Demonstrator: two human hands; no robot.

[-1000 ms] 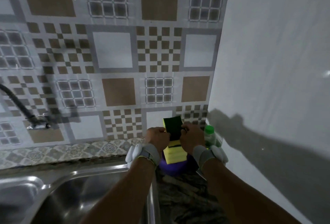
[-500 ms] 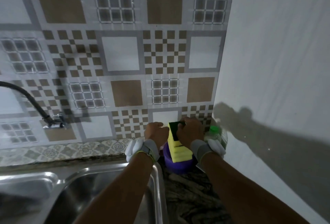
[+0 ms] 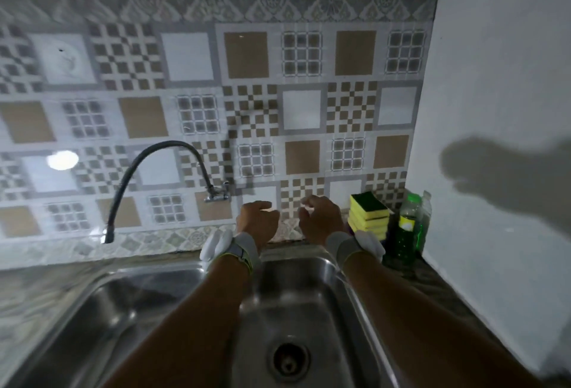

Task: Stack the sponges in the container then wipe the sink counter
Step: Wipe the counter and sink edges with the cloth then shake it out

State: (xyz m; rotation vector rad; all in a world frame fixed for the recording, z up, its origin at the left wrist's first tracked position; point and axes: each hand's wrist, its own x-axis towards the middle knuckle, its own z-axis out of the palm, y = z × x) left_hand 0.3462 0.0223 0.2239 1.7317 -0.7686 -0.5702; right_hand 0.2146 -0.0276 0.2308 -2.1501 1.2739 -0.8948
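A stack of yellow sponges [image 3: 368, 214] with dark green scouring tops stands at the back right of the counter. The purple container under it is almost hidden behind my right wrist. My left hand [image 3: 257, 223] and my right hand [image 3: 319, 221] hover side by side over the back rim of the steel sink [image 3: 173, 304], left of the stack. Both hold nothing, with fingers loosely curled and apart. Neither hand touches the sponges.
A green dish soap bottle [image 3: 410, 225] stands right of the sponges, against the white side wall [image 3: 494, 109]. A black flexible faucet [image 3: 145, 177] arches from the tiled back wall over the sink. The drain [image 3: 288, 362] lies near the bottom. Dark marbled counter [image 3: 438, 282] runs along the right.
Both hands let go of the sponge stack and drew back to the left, over the sink. The view swung left and down, bringing the sink and faucet into sight.
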